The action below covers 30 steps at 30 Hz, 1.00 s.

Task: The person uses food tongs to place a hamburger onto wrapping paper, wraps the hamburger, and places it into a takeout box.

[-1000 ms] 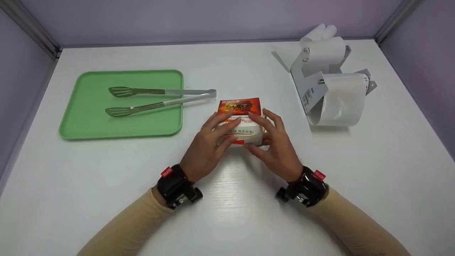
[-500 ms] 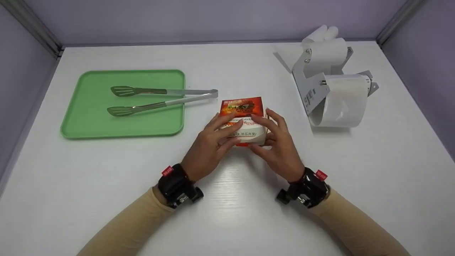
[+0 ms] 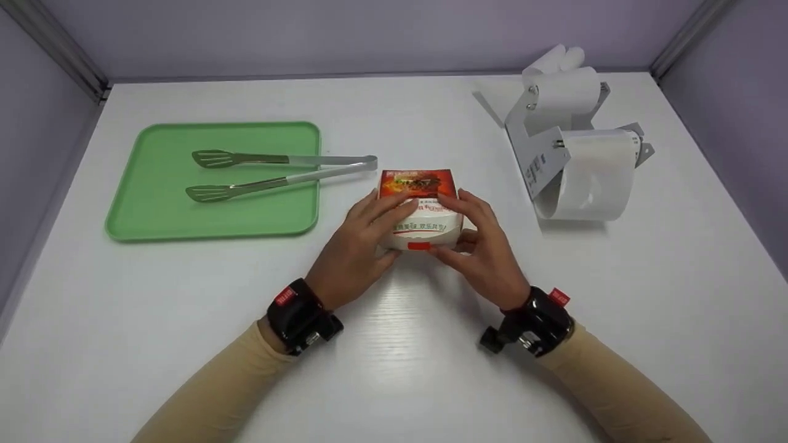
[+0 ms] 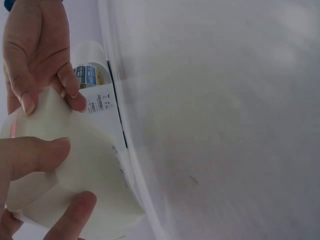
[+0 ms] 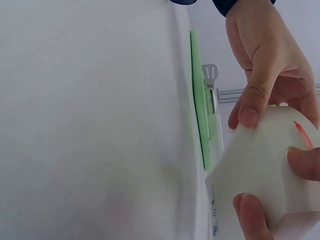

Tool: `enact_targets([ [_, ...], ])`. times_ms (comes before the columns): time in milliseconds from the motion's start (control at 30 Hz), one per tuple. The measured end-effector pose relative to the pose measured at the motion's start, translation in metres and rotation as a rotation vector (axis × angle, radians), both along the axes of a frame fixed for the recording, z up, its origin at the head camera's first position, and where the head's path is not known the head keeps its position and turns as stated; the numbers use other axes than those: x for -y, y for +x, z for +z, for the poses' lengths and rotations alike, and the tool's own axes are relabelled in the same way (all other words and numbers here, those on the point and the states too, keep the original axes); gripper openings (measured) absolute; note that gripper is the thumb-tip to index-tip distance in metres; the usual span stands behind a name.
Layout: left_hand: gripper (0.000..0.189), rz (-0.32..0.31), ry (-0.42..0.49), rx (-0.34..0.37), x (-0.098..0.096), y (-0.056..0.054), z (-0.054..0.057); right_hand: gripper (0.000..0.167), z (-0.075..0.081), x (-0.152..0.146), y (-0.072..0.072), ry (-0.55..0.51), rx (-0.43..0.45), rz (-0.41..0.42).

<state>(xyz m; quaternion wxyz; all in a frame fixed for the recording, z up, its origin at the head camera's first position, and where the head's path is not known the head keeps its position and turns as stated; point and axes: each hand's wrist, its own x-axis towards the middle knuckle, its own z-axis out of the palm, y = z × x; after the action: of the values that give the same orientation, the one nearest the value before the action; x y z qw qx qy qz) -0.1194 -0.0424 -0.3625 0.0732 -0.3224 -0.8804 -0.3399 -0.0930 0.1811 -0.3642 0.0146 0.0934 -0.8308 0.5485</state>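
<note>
A small cardboard burger box (image 3: 425, 215), white with a red-and-orange burger picture on its lid, is between my two hands in the middle of the head view. Its lid is down, and a red tab (image 3: 419, 246) shows on the front face. My left hand (image 3: 354, 258) holds the left side, fingers on the lid and thumb near the front left corner. On the other side my right hand (image 3: 486, 252) grips it, thumb by the red tab. Both wrist views show thumbs and fingertips on the pale box walls (image 4: 85, 150). Whether the box touches the table, I cannot tell.
A green tray (image 3: 154, 215) lies at the left. Steel tongs (image 3: 295, 179) rest on it, their handle end overhanging its right edge. At the back right stands a metal dispenser (image 3: 545, 163) with a big label roll (image 3: 597, 175) and a smaller white roll (image 3: 566, 92).
My left thumb has slid left along the box's front, uncovering the red tab. The box has turned slightly to face me squarely. My right hand has barely moved; tray, tongs and dispenser stay put.
</note>
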Motion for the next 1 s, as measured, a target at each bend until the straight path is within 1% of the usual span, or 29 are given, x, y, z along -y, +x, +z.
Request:
enact_targets([
  [100, 0.068, 0.001, 0.013, -0.007, 0.0, 0.0, 0.0, 0.075, 0.0, 0.0, 0.0, -0.004, 0.001, -0.005],
  [233, 0.068, 0.0, 0.02, 0.003, 0.0, 0.0, 0.001, 0.077, 0.001, 0.001, 0.0, 0.032, -0.026, -0.018],
  [533, 0.07, -0.002, 0.037, 0.039, -0.001, 0.004, 0.0, 0.08, -0.002, -0.002, -0.002, 0.16, -0.175, -0.014],
  [633, 0.067, -0.009, 0.046, 0.042, -0.002, 0.005, -0.001, 0.079, -0.004, -0.003, -0.003, 0.195, -0.206, -0.007],
  [700, 0.065, -0.017, 0.042, 0.049, -0.002, 0.006, -0.002, 0.078, -0.004, -0.003, -0.003, 0.216, -0.208, -0.002],
  [800, 0.064, -0.029, 0.039, 0.065, -0.002, 0.008, -0.003, 0.077, -0.003, -0.003, -0.002, 0.241, -0.169, 0.009],
  [900, 0.066, -0.027, 0.035, 0.084, -0.002, 0.012, -0.004, 0.078, -0.002, -0.003, -0.002, 0.263, -0.129, 0.018],
  [1000, 0.066, -0.023, 0.031, 0.099, -0.002, 0.014, -0.004, 0.079, -0.001, -0.003, -0.001, 0.295, -0.117, 0.017],
])
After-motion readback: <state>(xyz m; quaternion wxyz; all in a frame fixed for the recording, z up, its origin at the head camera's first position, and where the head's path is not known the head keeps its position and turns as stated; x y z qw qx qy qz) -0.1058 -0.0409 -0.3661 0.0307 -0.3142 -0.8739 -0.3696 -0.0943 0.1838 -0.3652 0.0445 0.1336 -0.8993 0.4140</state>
